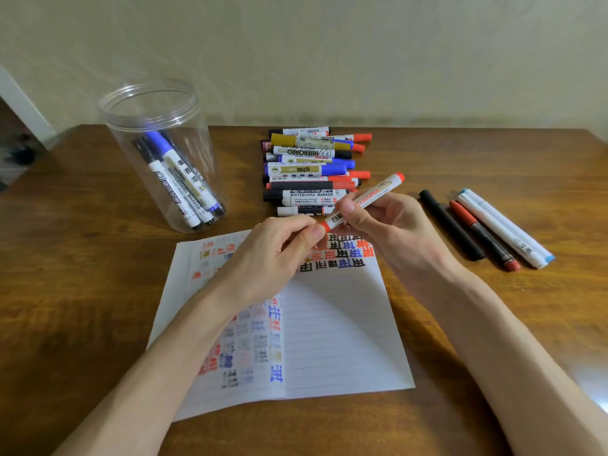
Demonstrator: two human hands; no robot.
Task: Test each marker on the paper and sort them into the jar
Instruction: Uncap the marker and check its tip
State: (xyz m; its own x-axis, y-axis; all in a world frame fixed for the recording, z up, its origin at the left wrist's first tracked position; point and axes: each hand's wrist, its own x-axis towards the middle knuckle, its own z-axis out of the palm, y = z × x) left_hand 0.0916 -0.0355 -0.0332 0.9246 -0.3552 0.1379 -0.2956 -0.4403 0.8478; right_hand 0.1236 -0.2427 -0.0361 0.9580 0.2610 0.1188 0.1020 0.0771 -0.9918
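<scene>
The step in hand looks like the cap of 1 red marker [377,191], held in the air just above the top of the paper [342,327]. Whether the cap is coming off for a test or going back on after one cannot be told. The left hand [274,258] has its grip pinched on the red cap at the marker's lower end. The right hand [390,222] has its grip clamped round the white barrel, thumb on top. If the cap is coming off, the next move calls for a straight pull along the barrel, then a stroke on a bare ruled line below the rows of characters. If it is going on, it needs a firm press home, then a reach left to the jar [154,103]. The marker is white-bodied with red at both ends, and it tilts up to the right with printed lettering along its side. The clear jar stands upright on the counter [82,291] to the left and holds several capped markers [179,179] leaning inside. The untested pile [309,169] lies just behind the hands. Off to the right lie 4 pens [487,228]. The paper already carries red, blue and black test marks.
</scene>
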